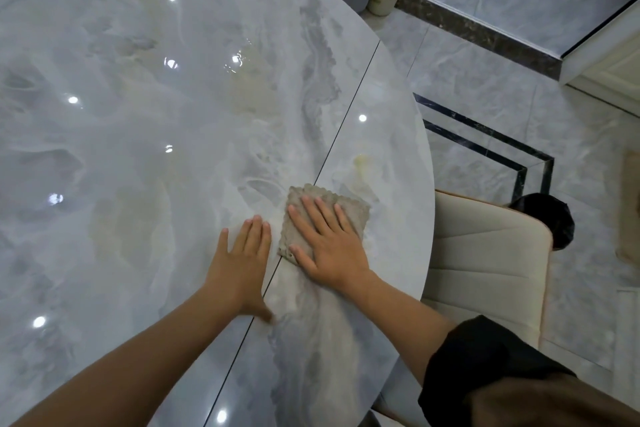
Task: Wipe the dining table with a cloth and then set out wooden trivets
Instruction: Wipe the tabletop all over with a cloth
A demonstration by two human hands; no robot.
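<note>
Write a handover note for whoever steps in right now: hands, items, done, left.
Right hand: flat, palm down, pressing the folded grey cloth onto the table, near the seam and the right edge.
Left hand: flat on the bare tabletop beside the cloth, holding nothing.
Done: wiping under way; how much is covered cannot be told.
Left: a yellowish smear lies just beyond the cloth; finish wiping, then set out the trivets. None are in view.

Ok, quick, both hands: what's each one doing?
Left hand: open, flat on the table, holding nothing.
Right hand: open, pressed flat on the cloth.
</note>
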